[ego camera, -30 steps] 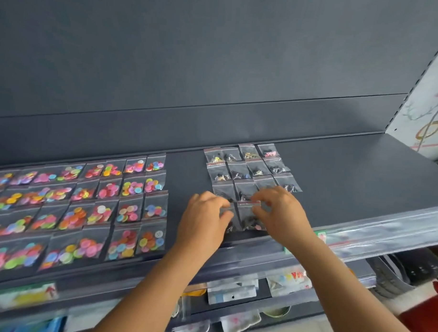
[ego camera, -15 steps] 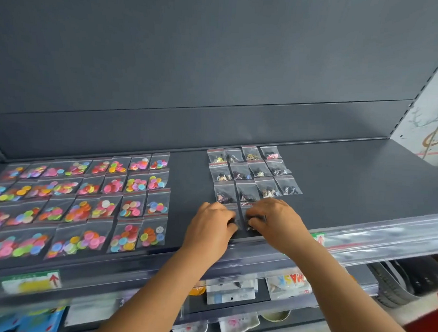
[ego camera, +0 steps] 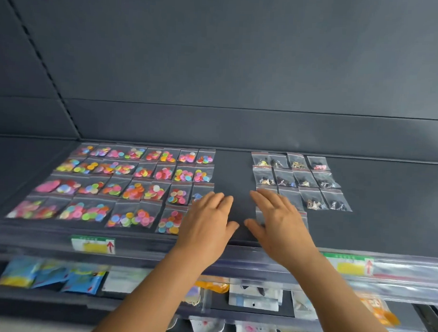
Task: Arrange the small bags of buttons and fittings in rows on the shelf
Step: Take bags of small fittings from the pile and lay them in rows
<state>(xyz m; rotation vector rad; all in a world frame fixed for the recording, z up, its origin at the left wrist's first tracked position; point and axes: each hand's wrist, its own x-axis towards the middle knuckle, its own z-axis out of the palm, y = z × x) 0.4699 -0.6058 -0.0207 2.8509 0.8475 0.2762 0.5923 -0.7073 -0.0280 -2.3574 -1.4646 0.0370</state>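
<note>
Rows of button bags and fitting bags nearly fill the shelf; left hand and right hand lie spread flat near its front edge, holding nothing.

No wording or number is legible anywhere in view. Two price tags sit in the clear rail on the shelf's front edge: the left price tag at 8 o'clock, the right price tag at 4 o'clock. Each shows a green top band, a yellow block and a red upward arrow; print is blurred. Lettering on the packets below cannot be made out.
</note>
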